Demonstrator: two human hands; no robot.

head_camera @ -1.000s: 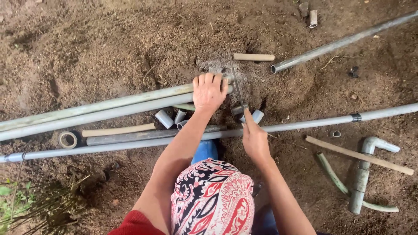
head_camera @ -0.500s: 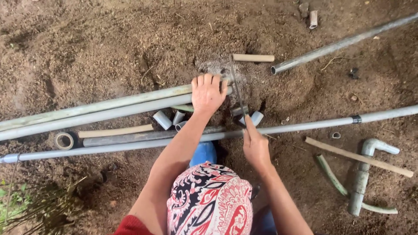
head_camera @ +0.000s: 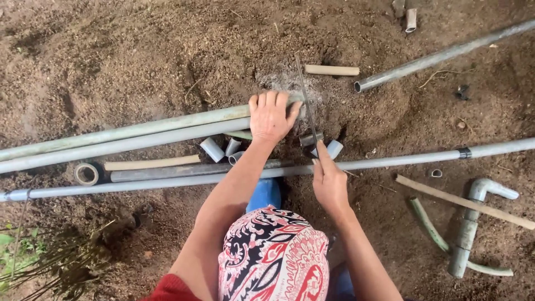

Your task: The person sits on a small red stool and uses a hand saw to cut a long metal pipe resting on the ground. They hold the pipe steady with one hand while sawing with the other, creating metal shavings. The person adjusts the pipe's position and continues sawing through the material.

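Sawing grey pipe on bare soil, one hand pinning, one hand cutting.

The left hand [head_camera: 271,114] lies flat, fingers spread, pressing down on the ends of two long grey pipes [head_camera: 139,134] that run off to the left. The right hand [head_camera: 330,181] is closed around the handle end of a thin saw blade [head_camera: 305,100], which reaches away from it and crosses just right of the left hand's fingers. Short pipe offcuts [head_camera: 212,149] lie between the hands.
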